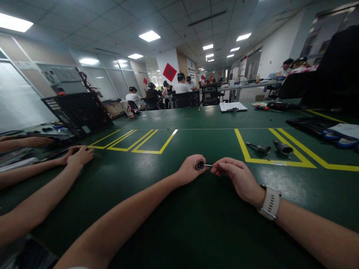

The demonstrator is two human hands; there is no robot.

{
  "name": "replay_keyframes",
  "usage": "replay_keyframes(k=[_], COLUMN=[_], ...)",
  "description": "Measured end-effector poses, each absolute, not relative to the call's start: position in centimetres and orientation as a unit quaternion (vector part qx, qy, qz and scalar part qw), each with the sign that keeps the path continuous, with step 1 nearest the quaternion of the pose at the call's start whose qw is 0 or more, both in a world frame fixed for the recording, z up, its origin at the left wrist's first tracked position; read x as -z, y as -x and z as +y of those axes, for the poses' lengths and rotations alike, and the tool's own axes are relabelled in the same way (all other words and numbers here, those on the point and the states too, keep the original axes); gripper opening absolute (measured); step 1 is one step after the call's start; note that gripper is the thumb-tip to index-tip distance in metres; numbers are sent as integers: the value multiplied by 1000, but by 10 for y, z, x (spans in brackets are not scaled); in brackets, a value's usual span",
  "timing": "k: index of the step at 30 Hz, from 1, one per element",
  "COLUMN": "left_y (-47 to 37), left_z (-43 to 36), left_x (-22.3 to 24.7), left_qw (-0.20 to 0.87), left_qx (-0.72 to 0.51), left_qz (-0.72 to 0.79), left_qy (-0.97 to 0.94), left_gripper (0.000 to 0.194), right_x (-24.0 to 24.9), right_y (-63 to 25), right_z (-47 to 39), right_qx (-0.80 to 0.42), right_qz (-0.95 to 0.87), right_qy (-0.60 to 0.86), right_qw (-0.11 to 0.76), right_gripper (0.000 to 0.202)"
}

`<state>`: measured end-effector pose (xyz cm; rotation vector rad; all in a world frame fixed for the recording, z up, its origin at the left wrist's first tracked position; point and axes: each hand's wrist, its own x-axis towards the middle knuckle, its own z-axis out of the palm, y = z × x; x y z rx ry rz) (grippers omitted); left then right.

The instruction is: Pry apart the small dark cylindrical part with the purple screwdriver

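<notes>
My left hand (192,169) is closed around a hole saw (200,165), its round open end facing me. From the right, my right hand (231,173) pinches a thin metal rod (208,165) that looks like a hex key. The rod's far end meets the side of the hole saw; the exact contact is hidden by my fingers. Both hands are just above the green tabletop (179,209). To the right, inside a yellow taped box, lie two more hole saws with shanks, one on the left (263,149) and one on the right (284,148).
At the left, other people's hands (77,155) work on the same table. Yellow tape (148,152) marks boxes on it. Farther back are a clipboard with paper (233,107) and a dark power tool (283,105). A black panel (78,114) stands at the left.
</notes>
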<state>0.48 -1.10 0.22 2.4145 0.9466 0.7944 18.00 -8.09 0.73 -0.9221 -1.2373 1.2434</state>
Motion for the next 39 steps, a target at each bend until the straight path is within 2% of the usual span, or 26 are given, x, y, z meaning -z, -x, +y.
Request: replay_keyframes(k=[8, 15, 19, 23, 29, 33, 39], left_y=[-6, -5, -4, -4, -4, -4, -6], left_z=[-10, -12, -12, -10, -9, -10, -12], left_x=[0, 2, 2, 1, -1, -1, 0], left_qw=[88, 1, 39, 122, 212, 191, 56], left_qx=[-252, -207, -223, -265, -286, -279, -219], left_qz=[386, 359, 359, 362, 352, 351, 351], left_qy=[-883, -910, -906, -886, -866, -873, -909], left_gripper=[7, 5, 4, 14, 15, 12, 4], right_x=[-10, -9, -9, -5, -1, -4, -9], right_y=[-176, -175, -177, -179, -183, -182, -177], right_z=[-91, -91, -88, -81, -75, -79, -87], right_qx=[-330, -335, -405, -503, -573, -527, -378], right_qz=[-673, -673, -633, -548, -487, -524, -644], right_qy=[445, 450, 433, 406, 375, 389, 448], right_qw=[491, 482, 497, 530, 542, 545, 492], right_gripper=[20, 20, 19, 18, 17, 17, 19])
